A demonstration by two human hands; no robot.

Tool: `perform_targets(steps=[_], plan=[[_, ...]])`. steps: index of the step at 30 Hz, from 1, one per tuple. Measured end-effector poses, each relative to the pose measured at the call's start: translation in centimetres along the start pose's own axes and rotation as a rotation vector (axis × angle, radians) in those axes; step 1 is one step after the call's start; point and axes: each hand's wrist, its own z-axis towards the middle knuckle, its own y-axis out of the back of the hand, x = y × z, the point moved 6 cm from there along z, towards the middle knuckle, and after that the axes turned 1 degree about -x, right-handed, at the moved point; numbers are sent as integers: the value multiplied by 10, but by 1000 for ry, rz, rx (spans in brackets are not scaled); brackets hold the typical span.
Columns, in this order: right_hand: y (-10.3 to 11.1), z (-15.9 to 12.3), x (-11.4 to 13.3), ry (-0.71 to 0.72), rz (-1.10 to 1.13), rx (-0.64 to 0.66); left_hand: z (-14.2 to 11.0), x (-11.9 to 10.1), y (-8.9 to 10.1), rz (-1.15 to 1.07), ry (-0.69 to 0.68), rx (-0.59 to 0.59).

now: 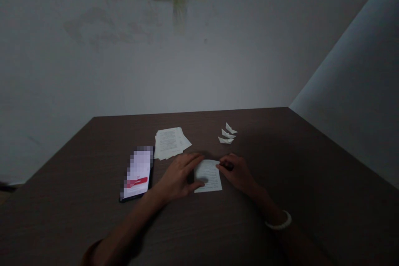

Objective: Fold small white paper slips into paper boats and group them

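A small printed sheet of paper (209, 176) lies on the dark wooden table (280, 162), its top edge folded over. My left hand (178, 176) rests flat on the sheet's left side, fingers stretched out and thumb touching the paper. My right hand (237, 171) is at the sheet's upper right corner, fingers curled and pinching the folded edge. A white bracelet (279, 222) sits on my right wrist.
A stack of printed sheets (170, 142) lies behind my left hand. Three small folded paper boats (228, 134) sit at the back right. A phone (138, 173) with a lit screen lies to the left. Walls close off the table's far and right sides.
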Motion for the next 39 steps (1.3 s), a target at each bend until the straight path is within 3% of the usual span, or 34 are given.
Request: perform_targets(steps=[6, 19, 29, 39], plan=[[1, -1, 3, 7, -13, -3, -6, -16, -8, 89, -49, 116], [1, -1, 0, -13, 67, 85, -10, -26, -12, 44, -106, 136], [-1, -1, 12, 73, 17, 143, -8, -38, -13, 2, -144, 155], [-5, -3, 11, 107, 9, 169, -10, -30, -11, 40, -32, 158]])
